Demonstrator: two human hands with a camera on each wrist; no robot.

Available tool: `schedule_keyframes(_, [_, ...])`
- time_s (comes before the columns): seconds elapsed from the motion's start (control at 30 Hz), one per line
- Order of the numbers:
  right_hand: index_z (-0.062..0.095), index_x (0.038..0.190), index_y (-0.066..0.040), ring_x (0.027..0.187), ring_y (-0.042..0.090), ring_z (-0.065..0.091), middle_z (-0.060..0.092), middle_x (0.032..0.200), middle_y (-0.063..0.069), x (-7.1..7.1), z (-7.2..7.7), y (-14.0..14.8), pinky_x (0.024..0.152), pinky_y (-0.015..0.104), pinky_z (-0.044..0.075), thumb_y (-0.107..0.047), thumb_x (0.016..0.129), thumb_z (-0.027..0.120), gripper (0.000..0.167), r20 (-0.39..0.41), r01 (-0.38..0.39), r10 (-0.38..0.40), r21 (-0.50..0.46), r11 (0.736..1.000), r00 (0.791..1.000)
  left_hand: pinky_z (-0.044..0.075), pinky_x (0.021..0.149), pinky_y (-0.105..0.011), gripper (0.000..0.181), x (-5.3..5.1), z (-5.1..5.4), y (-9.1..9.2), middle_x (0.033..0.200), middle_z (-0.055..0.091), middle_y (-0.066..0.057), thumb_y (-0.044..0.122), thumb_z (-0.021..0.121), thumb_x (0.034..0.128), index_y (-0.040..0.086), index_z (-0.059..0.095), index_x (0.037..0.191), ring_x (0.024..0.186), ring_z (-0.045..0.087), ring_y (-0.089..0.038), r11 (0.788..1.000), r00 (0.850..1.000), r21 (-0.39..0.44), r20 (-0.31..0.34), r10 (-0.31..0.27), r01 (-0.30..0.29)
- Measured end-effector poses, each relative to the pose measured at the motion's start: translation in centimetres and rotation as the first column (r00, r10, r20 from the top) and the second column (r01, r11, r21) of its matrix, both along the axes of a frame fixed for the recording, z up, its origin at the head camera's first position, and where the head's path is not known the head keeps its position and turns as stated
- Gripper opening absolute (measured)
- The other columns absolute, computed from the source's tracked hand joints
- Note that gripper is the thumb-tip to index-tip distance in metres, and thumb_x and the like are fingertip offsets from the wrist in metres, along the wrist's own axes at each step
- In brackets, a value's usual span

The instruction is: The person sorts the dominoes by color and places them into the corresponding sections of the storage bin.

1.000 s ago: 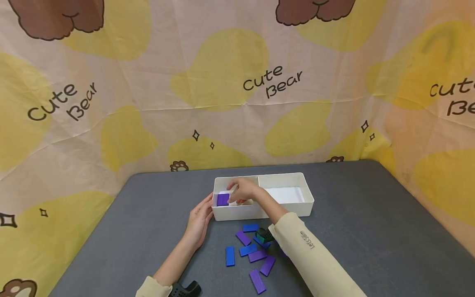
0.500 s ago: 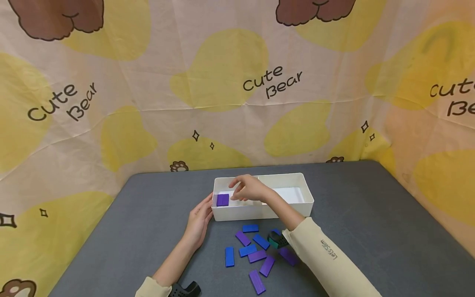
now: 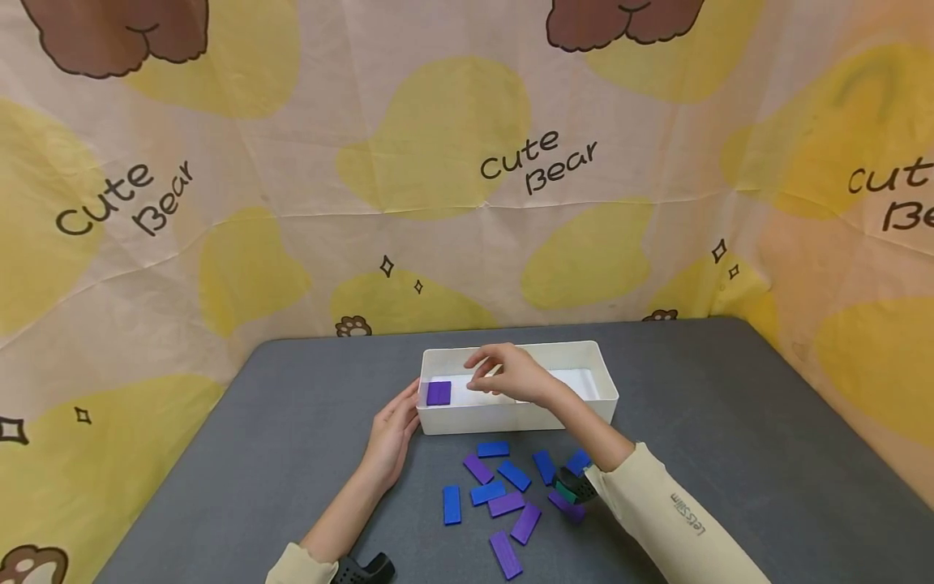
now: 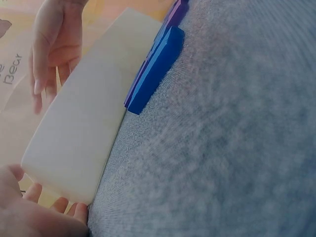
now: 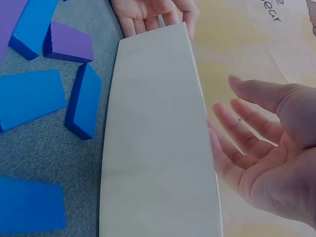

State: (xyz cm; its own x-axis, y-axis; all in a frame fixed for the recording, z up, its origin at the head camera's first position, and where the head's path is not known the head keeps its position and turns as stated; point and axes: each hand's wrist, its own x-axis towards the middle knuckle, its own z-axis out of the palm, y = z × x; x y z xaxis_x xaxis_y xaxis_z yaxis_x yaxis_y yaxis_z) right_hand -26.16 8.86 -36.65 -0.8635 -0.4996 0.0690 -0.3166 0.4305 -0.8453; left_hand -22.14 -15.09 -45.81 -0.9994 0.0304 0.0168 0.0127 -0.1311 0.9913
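Observation:
A long white box (image 3: 474,419) stands on the grey table, with purple pieces (image 3: 439,393) lying flat against the left end of its left compartment. My left hand (image 3: 390,442) rests its fingers against the box's left end, fingers relaxed; the left wrist view shows the same hand (image 4: 37,212) at the box corner. Over the box's middle hovers my right hand (image 3: 514,375), fingers loosely bent and apart, holding nothing. In the right wrist view that hand (image 5: 269,148) has its palm and spread fingers bare, beside the box wall (image 5: 158,138).
Several blue blocks (image 3: 452,504) and purple blocks (image 3: 506,555) lie scattered on the table (image 3: 328,389) in front of the box. My right wrist strap (image 3: 575,485) hangs over some of them. A patterned cloth (image 3: 438,146) stands behind the table.
My right hand has moved rightward, away from the purple pieces in the box, and its forearm now uncovers more blocks. My left hand has stayed at the box's end.

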Motion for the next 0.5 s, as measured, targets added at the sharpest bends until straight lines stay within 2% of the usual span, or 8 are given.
schedule_keyframes(0.2, [0.070, 0.122, 0.003, 0.091, 0.043, 0.072, 0.076, 0.105, 0.015, 0.9, 0.0, 1.1, 0.080, 0.040, 0.063, -0.010, 0.097, 0.076, 0.029, 0.001, -0.019, 0.019, -0.078, 0.997, 1.000, 0.028, 0.127, -0.055, 0.051, 0.0, 0.0, 0.0, 0.166, 0.040, -0.021, 0.016, 0.047, 0.1114, -0.004, 0.043, 0.158, 0.153, 0.040, -0.037, 1.000, 1.000, 0.007, -0.006, 0.000, 0.000])
schedule_keyframes(0.5, [0.069, 0.125, 0.002, 0.093, 0.043, 0.073, 0.076, 0.104, 0.013, 2.5, 0.1, 2.9, 0.079, 0.032, 0.061, -0.010, 0.098, 0.074, 0.030, -0.030, -0.038, 0.035, -0.137, 0.990, 0.999, 0.028, 0.127, -0.056, 0.050, 0.0, 0.0, 0.0, 0.166, 0.040, -0.021, 0.014, 0.046, 0.1114, -0.005, 0.043, 0.158, 0.153, 0.039, -0.037, 1.000, 1.000, 0.010, -0.015, 0.000, 0.000])
